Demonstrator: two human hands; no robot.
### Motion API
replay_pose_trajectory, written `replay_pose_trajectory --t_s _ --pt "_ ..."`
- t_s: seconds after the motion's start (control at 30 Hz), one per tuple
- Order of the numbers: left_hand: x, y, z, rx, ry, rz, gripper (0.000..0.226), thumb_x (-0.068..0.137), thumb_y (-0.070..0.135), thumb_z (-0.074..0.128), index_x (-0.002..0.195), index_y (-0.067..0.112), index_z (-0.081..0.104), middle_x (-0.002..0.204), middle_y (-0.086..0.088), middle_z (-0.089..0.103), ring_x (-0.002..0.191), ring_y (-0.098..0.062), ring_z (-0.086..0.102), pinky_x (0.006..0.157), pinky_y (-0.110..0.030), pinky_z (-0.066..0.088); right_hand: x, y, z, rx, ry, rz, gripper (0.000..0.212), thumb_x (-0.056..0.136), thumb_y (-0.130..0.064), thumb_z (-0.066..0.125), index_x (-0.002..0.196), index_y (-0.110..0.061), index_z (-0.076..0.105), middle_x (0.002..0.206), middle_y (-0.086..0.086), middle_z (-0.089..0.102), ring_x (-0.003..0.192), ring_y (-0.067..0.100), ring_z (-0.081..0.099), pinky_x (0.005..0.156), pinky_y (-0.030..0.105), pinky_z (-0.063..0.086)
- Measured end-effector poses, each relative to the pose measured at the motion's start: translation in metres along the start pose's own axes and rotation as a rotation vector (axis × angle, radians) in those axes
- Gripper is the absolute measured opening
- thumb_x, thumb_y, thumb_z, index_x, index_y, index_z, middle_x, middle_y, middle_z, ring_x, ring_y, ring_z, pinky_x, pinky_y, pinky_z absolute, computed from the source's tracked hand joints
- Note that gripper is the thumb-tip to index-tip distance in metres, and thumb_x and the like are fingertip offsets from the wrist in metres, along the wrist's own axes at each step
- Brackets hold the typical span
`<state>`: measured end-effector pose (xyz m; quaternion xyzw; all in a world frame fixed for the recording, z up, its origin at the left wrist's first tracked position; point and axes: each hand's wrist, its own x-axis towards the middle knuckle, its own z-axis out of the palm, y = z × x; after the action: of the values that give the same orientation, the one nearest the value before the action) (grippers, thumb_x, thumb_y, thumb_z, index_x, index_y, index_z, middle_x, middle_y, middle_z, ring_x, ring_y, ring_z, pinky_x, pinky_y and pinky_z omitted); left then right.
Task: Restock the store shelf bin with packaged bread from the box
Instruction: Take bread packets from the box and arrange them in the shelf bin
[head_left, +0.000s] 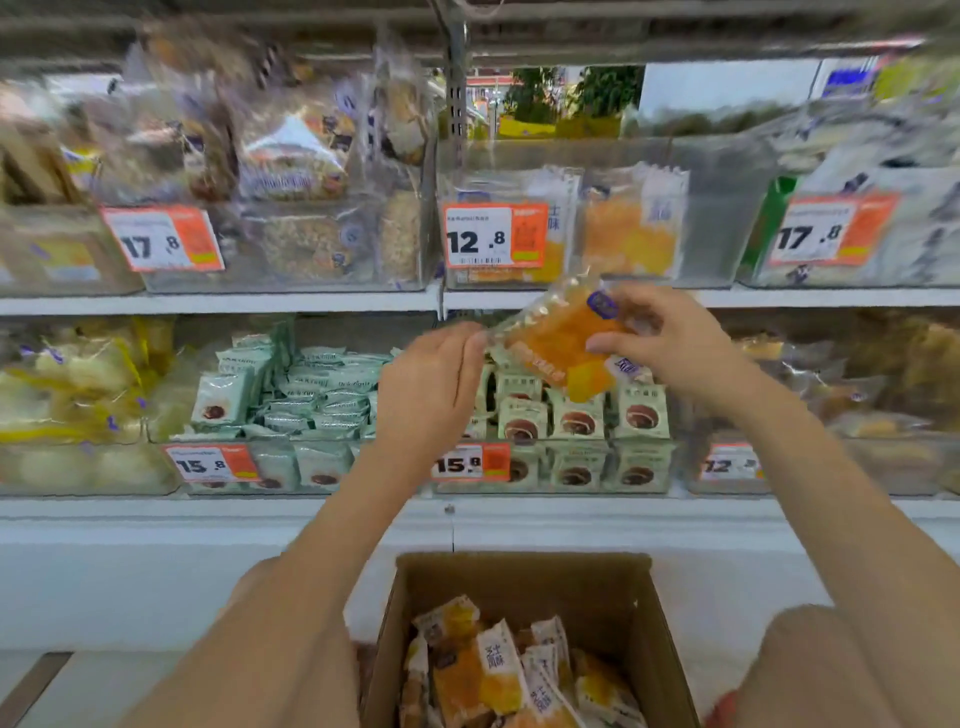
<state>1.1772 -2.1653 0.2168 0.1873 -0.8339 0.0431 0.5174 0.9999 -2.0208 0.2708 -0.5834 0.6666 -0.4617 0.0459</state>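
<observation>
Both hands hold one packet of orange bread in clear wrap, raised in front of the shelves. My right hand grips its right side with curled fingers. My left hand pinches its left edge. Just above stands the clear shelf bin with the 12.8 price tag; two like packets lean at its left and its right part is bare. Below, between my forearms, the open cardboard box holds several more orange and white packets.
Neighbouring clear bins hold other wrapped breads: left bin tagged 17.8, right bin tagged 17.8. The lower shelf carries green and white snack packs behind 15.8 tags. A white shelf base runs behind the box.
</observation>
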Motion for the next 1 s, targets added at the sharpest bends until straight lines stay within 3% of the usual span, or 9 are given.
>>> replay_pose_trajectory --t_s 0.07,0.13,0.23,0.33,0.5,0.6,0.77,0.87,1.0 --pt "0.035 -0.003 0.011 0.024 0.023 0.103 0.051 0.103 0.034 0.023 0.117 0.005 0.062 0.113 -0.013 0.067 0.106 -0.028 0.061 0.085 -0.035 0.047 0.025 -0.018 -0.034 -0.059 0.188 -0.111 0.023 0.076 -0.022 0.077 0.082 -0.016 0.056 0.065 -0.010 0.045 0.056 -0.003 0.039 0.056 0.011 0.029" --pt "0.071 -0.002 0.030 0.117 -0.016 0.161 0.054 0.101 0.038 0.028 0.135 0.002 0.048 0.138 -0.017 0.050 0.131 -0.032 0.043 0.109 -0.045 0.031 0.052 -0.032 -0.067 -0.155 0.315 -0.186 0.025 0.074 -0.032 0.074 0.084 -0.020 0.055 0.067 -0.004 0.041 0.057 -0.002 0.037 0.056 0.012 0.027" --pt "0.115 0.005 0.057 0.312 -0.181 0.114 0.073 0.095 0.056 0.032 0.150 0.010 0.021 0.158 -0.013 0.016 0.146 -0.030 0.012 0.114 -0.057 0.006 0.091 -0.048 -0.108 -0.368 0.385 -0.264 0.029 0.075 -0.029 0.076 0.098 -0.016 0.063 0.074 -0.012 0.049 0.062 -0.008 0.045 0.061 0.007 0.033" --pt "0.129 0.002 0.084 0.434 -0.356 0.005 0.091 0.088 0.071 0.030 0.151 0.018 -0.009 0.160 -0.008 -0.008 0.146 -0.033 -0.011 0.109 -0.061 -0.013 0.124 -0.049 -0.136 -0.634 0.305 -0.205 0.044 0.078 -0.026 0.075 0.116 -0.006 0.062 0.091 0.001 0.055 0.082 0.016 0.051 0.072 0.018 0.034" --pt "0.122 -0.005 0.098 0.444 -0.237 0.037 0.094 0.080 0.076 0.028 0.148 0.014 0.010 0.152 -0.016 0.031 0.140 -0.041 0.025 0.108 -0.061 -0.006 0.159 -0.025 -0.132 -0.846 -0.111 0.017 0.044 0.078 -0.030 0.075 0.114 -0.010 0.061 0.105 0.013 0.062 0.089 0.027 0.054 0.077 0.032 0.040" --pt "0.122 -0.006 0.098 0.470 -0.202 0.052 0.093 0.081 0.075 0.033 0.146 0.013 0.011 0.148 -0.016 0.036 0.138 -0.041 0.028 0.110 -0.062 -0.005 0.164 -0.002 -0.112 -0.854 -0.286 0.070 0.039 0.083 -0.030 0.070 0.118 -0.018 0.060 0.101 0.004 0.061 0.086 0.022 0.057 0.074 0.030 0.043" --pt "0.119 -0.003 0.093 0.467 -0.264 0.047 0.096 0.084 0.072 0.042 0.151 0.013 0.009 0.153 -0.014 0.023 0.142 -0.039 0.016 0.110 -0.061 -0.010 0.162 0.014 -0.100 -0.601 -0.208 0.015 0.025 0.085 -0.027 0.068 0.109 -0.020 0.067 0.084 -0.010 0.060 0.070 0.001 0.049 0.061 0.017 0.036" --pt "0.120 -0.005 0.096 0.500 -0.232 0.064 0.096 0.080 0.073 0.046 0.147 0.012 0.014 0.146 -0.016 0.037 0.137 -0.041 0.029 0.111 -0.064 0.002 0.159 0.014 -0.098 -0.519 -0.256 0.034 0.021 0.090 -0.023 0.062 0.107 -0.016 0.070 0.102 0.000 0.068 0.082 0.009 0.057 0.066 0.013 0.043" --pt "0.120 -0.006 0.096 0.502 -0.217 0.069 0.095 0.082 0.074 0.041 0.147 0.014 0.006 0.148 -0.015 0.034 0.138 -0.040 0.027 0.111 -0.064 0.002 0.151 0.009 -0.100 -0.371 -0.061 0.057 0.023 0.098 -0.031 0.048 0.106 -0.024 0.068 0.082 0.014 0.066 0.060 0.018 0.049 0.054 0.018 0.043"
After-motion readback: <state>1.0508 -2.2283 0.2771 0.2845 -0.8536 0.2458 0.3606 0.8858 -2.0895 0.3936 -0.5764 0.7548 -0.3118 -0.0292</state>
